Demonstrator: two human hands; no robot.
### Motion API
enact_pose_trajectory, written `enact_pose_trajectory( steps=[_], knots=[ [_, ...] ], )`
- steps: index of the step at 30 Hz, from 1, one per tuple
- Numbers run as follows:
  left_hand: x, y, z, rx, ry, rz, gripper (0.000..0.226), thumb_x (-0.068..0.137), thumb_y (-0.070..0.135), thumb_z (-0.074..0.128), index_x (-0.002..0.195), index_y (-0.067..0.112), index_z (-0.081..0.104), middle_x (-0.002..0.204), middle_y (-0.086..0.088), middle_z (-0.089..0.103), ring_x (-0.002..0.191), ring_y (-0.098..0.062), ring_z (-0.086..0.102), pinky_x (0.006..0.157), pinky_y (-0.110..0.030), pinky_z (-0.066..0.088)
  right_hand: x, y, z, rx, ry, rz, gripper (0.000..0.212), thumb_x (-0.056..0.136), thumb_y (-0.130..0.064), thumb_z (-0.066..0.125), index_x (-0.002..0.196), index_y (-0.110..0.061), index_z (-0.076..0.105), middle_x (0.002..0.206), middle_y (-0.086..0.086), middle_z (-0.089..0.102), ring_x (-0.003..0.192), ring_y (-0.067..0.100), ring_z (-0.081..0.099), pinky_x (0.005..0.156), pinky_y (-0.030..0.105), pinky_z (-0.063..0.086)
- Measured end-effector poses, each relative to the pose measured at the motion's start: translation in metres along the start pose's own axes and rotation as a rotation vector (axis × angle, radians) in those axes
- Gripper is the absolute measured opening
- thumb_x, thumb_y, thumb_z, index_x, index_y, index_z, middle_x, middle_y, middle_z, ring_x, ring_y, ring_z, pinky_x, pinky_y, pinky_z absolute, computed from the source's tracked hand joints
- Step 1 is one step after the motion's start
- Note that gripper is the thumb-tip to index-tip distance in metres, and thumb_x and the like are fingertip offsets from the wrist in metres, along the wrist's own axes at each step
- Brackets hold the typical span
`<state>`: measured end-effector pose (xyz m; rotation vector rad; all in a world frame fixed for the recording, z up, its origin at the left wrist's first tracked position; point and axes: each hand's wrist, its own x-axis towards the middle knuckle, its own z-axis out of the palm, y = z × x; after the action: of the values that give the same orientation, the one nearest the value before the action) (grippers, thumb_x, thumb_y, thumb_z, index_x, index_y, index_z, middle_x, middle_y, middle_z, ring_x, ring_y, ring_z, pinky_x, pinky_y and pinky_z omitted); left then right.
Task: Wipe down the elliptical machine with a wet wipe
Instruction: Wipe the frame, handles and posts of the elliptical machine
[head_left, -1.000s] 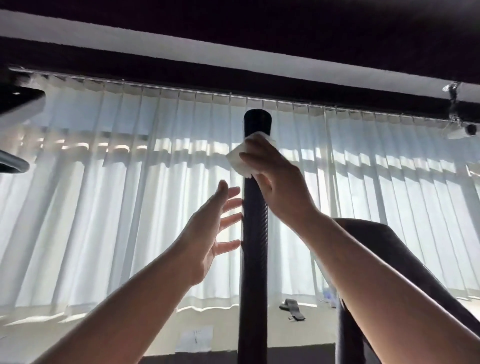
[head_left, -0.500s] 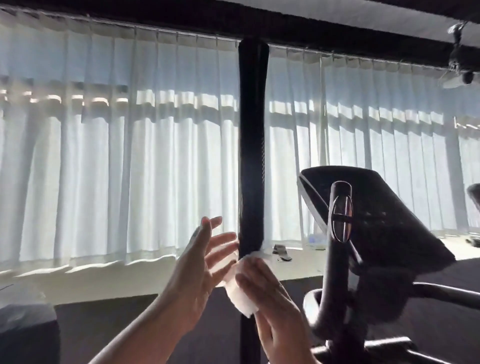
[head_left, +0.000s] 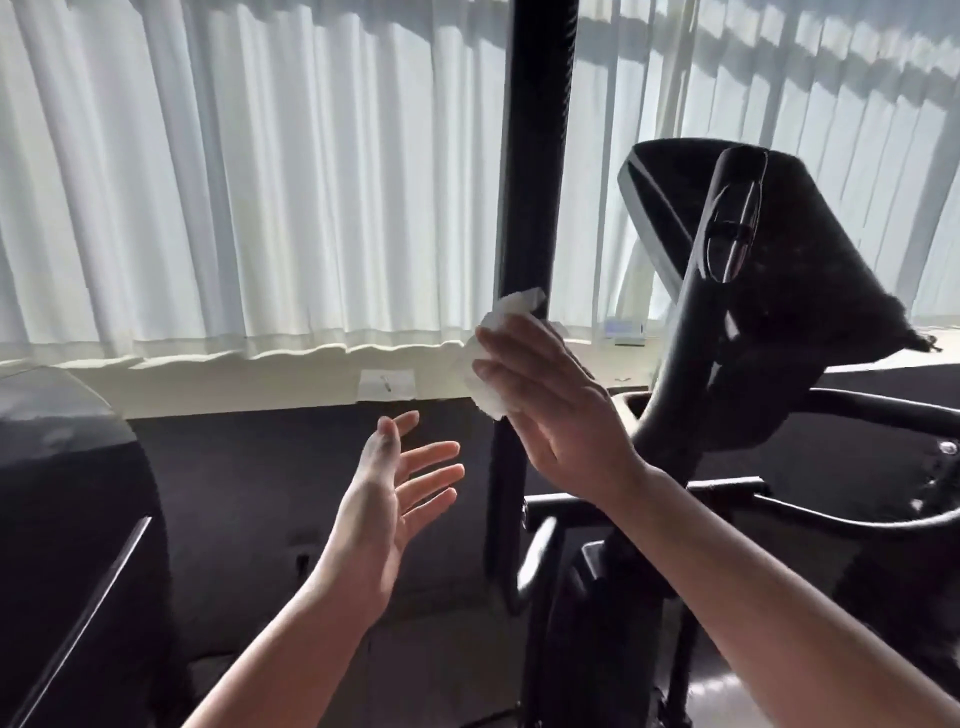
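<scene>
A black upright handle bar (head_left: 535, 156) of the elliptical machine rises through the middle of the view. My right hand (head_left: 558, 400) presses a white wet wipe (head_left: 491, 353) against the bar about halfway down it. My left hand (head_left: 395, 493) hovers to the left of the bar with its fingers spread, holding nothing and not touching the bar. The machine's black console (head_left: 810, 270) and a second, shorter grip (head_left: 727, 249) with a metal sensor plate stand to the right.
White pleated curtains (head_left: 260, 182) cover the window behind. A dark rounded housing (head_left: 67, 493) of another machine fills the lower left. Black handle rails (head_left: 857, 410) curve at the right. A pale sill (head_left: 234, 384) runs below the curtains.
My right hand has slid the wipe down the bar from its top to its middle. My view has tilted down, bringing the console and the machine's frame into sight. My left hand stays open beside the bar.
</scene>
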<state>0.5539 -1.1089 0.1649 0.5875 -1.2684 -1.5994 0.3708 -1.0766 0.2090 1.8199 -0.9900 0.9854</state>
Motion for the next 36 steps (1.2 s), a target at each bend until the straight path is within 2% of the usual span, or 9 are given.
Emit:
enact_pose_trajectory(
  steps=[3,6,11,14,17,23,27,32,36],
  knots=[
    [-0.008,-0.023,-0.011,-0.033,0.053,-0.073,0.045,0.098,0.049,0.033,0.125,0.022,0.057,0.107,-0.013,0.073,0.100,-0.027,0.070,0.086,-0.038,0.052,-0.047,-0.011,0.025,-0.016,-0.082,-0.041,0.026,0.099,-0.011,0.049,0.106,0.000,0.071,0.127,0.010,0.063,0.132,0.023,0.045,0.116,0.038,0.028],
    [-0.020,-0.044,-0.020,-0.027,0.072,-0.130,0.046,0.098,0.049,0.031,0.122,0.021,0.059,0.104,-0.012,0.074,0.097,-0.025,0.071,0.085,-0.037,0.053,-0.114,-0.027,0.052,-0.205,-0.284,-0.184,0.024,0.095,-0.009,0.050,0.104,-0.007,0.072,0.120,0.006,0.068,0.132,0.021,0.046,0.120,0.037,0.021],
    [-0.036,-0.063,-0.029,-0.010,0.121,-0.167,0.050,0.095,0.052,0.033,0.121,0.019,0.059,0.104,-0.012,0.074,0.099,-0.026,0.070,0.088,-0.041,0.053,-0.165,-0.045,0.054,-0.230,-0.584,-0.344,0.030,0.087,-0.012,0.049,0.098,-0.014,0.077,0.115,-0.001,0.070,0.123,0.016,0.057,0.121,0.035,0.016],
    [-0.037,-0.067,-0.032,0.024,0.109,-0.153,0.056,0.086,0.058,0.035,0.118,0.021,0.062,0.106,-0.007,0.074,0.101,-0.023,0.070,0.088,-0.040,0.053,-0.127,-0.028,0.032,-0.348,-0.559,-0.505,0.035,0.092,-0.030,0.053,0.116,-0.010,0.070,0.128,0.005,0.064,0.132,0.019,0.048,0.120,0.037,0.019],
    [-0.031,-0.074,-0.032,0.046,0.118,-0.158,0.050,0.098,0.052,0.028,0.115,0.022,0.063,0.107,-0.004,0.074,0.101,-0.020,0.070,0.088,-0.037,0.053,-0.058,0.003,0.009,-0.358,-0.413,-0.430,0.059,0.094,-0.058,0.047,0.118,-0.008,0.067,0.133,0.010,0.060,0.135,0.022,0.041,0.118,0.037,0.019],
    [-0.031,-0.103,-0.039,-0.047,0.200,-0.254,0.051,0.102,0.050,0.026,0.113,0.019,0.065,0.110,-0.004,0.072,0.104,-0.021,0.068,0.086,-0.038,0.054,-0.066,0.004,0.039,-0.358,-0.309,-0.331,0.034,0.100,-0.034,0.051,0.098,-0.009,0.073,0.119,0.007,0.065,0.128,0.023,0.044,0.121,0.035,0.012],
    [-0.042,-0.125,-0.055,-0.099,0.268,-0.295,0.050,0.102,0.050,0.027,0.110,0.021,0.066,0.109,-0.002,0.072,0.102,-0.019,0.068,0.084,-0.042,0.057,-0.135,-0.013,0.060,-0.528,-0.445,-0.546,0.024,0.098,-0.031,0.052,0.111,-0.016,0.064,0.122,0.001,0.057,0.132,0.020,0.041,0.122,0.040,0.008],
    [-0.055,-0.152,-0.066,-0.101,0.217,-0.313,0.046,0.102,0.049,0.024,0.113,0.027,0.063,0.114,0.003,0.068,0.104,-0.015,0.066,0.086,-0.039,0.056,-0.183,-0.035,0.063,-0.806,-0.742,-0.713,0.031,0.088,-0.028,0.046,0.112,-0.027,0.066,0.130,-0.006,0.060,0.137,0.020,0.024,0.115,0.037,0.002],
    [-0.060,-0.171,-0.062,-0.102,0.197,-0.335,0.035,0.104,0.041,0.029,0.111,0.028,0.061,0.117,0.005,0.064,0.104,-0.012,0.063,0.086,-0.031,0.054,-0.164,-0.028,0.045,-0.776,-0.676,-0.839,0.035,0.095,-0.018,0.052,0.129,-0.019,0.058,0.137,-0.002,0.056,0.138,0.016,0.036,0.118,0.036,0.011]
  ],
)
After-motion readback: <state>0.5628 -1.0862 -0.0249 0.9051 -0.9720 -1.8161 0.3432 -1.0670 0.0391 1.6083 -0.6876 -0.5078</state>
